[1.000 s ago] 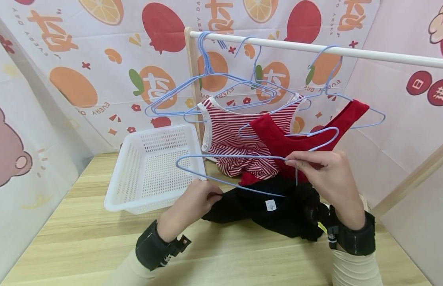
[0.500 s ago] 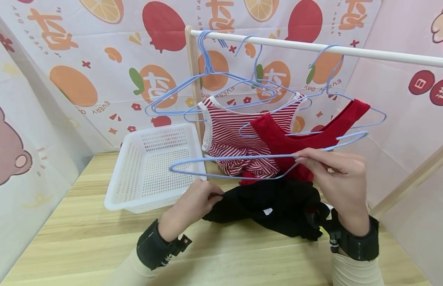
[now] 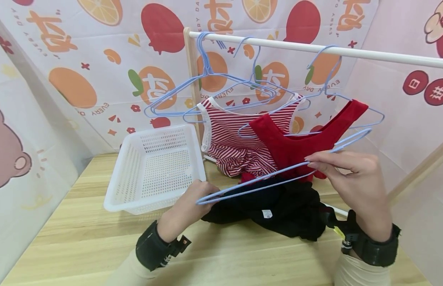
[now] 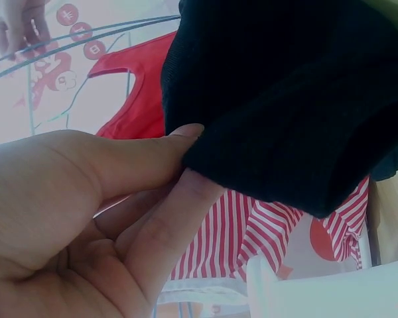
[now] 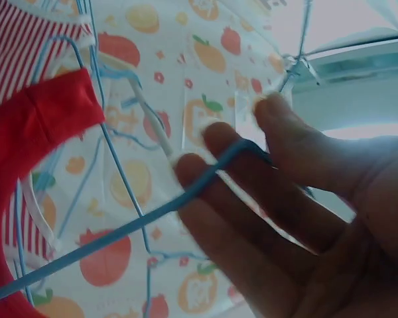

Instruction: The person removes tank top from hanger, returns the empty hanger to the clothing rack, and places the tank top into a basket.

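Note:
My left hand (image 3: 193, 203) pinches the edge of a black garment (image 3: 293, 216), which lies crumpled on the table with a white label showing. In the left wrist view, thumb and fingers meet at a corner of the black cloth (image 4: 285, 119). Above the garment, my right hand (image 3: 353, 174) holds a light blue hanger (image 3: 289, 169) near its middle, tilted so its left end points down and overlaps my left hand. The right wrist view shows the hanger wire (image 5: 129, 227) running across the fingers. Its hook is hidden by the right hand.
A white rail (image 3: 286, 45) on a wooden post carries several blue hangers (image 3: 178, 88). Two bear clothes: a red-and-white striped top (image 3: 243, 127) and a red top (image 3: 300, 147). A white perforated basket (image 3: 118, 186) stands left on the wooden table (image 3: 82, 238).
The right hand has moved right with the hanger, whose left end has dropped toward the left hand. The left hand has stayed at the black garment's edge.

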A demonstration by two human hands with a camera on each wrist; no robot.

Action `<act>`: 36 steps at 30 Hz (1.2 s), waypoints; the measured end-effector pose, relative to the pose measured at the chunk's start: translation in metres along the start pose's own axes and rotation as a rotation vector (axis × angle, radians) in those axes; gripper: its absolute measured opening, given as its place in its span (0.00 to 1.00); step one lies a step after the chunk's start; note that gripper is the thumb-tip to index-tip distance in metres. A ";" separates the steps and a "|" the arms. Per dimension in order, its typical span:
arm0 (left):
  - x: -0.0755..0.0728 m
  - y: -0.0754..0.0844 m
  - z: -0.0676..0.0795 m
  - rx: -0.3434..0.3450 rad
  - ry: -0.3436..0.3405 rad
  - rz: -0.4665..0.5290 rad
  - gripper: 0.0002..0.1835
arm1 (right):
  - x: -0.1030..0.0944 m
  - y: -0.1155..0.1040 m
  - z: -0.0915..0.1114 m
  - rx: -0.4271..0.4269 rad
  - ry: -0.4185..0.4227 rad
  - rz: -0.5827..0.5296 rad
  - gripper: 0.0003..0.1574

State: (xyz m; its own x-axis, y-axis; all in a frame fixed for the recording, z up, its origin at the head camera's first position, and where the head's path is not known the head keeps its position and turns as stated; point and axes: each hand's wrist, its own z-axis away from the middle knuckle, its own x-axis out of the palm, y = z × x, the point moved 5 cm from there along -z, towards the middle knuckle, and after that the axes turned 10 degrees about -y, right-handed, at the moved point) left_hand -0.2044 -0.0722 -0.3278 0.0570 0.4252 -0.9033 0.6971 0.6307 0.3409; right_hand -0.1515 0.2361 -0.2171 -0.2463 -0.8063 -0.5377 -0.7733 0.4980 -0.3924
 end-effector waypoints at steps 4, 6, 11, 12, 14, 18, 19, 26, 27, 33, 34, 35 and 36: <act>0.000 -0.002 -0.001 -0.019 -0.007 0.034 0.10 | -0.008 0.007 0.004 0.014 -0.076 0.058 0.15; -0.001 -0.002 0.000 -0.026 -0.003 0.034 0.09 | -0.010 0.009 0.006 0.030 -0.103 0.074 0.15; 0.000 -0.004 0.001 -0.068 -0.016 0.043 0.07 | -0.015 0.012 0.006 0.126 -0.105 0.213 0.19; 0.000 -0.004 0.001 -0.069 -0.017 0.042 0.06 | -0.015 0.013 0.006 0.148 -0.105 0.239 0.20; 0.000 -0.003 0.001 -0.062 -0.013 0.035 0.03 | -0.015 0.015 0.005 0.182 -0.103 0.276 0.21; 0.000 -0.002 0.002 -0.047 -0.017 0.028 0.04 | -0.016 0.020 0.004 0.242 -0.104 0.289 0.17; 0.000 -0.002 0.002 -0.045 -0.018 0.028 0.04 | -0.016 0.021 0.004 0.261 -0.103 0.288 0.16; 0.000 -0.001 0.000 -0.044 -0.021 0.027 0.05 | -0.022 0.032 0.004 0.402 -0.076 0.281 0.12; 0.000 -0.002 0.000 -0.046 -0.023 0.030 0.05 | -0.022 0.033 0.003 0.413 -0.071 0.285 0.12; 0.000 -0.002 0.001 -0.055 -0.029 0.032 0.05 | -0.021 0.036 0.002 0.445 -0.054 0.293 0.12; 0.000 -0.002 0.001 -0.053 -0.029 0.030 0.05 | -0.021 0.036 0.002 0.448 -0.054 0.293 0.12; 0.000 -0.002 0.001 -0.050 -0.032 0.027 0.05 | -0.022 0.037 0.003 0.451 -0.054 0.293 0.12; 0.000 -0.001 0.001 -0.044 -0.032 0.027 0.04 | -0.022 0.037 0.003 0.455 -0.053 0.295 0.12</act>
State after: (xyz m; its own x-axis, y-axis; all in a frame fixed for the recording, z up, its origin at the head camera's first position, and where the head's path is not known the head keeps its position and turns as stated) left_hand -0.2045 -0.0734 -0.3287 0.0989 0.4219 -0.9012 0.6626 0.6477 0.3760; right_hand -0.1729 0.2736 -0.2223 -0.3756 -0.6000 -0.7063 -0.3424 0.7980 -0.4959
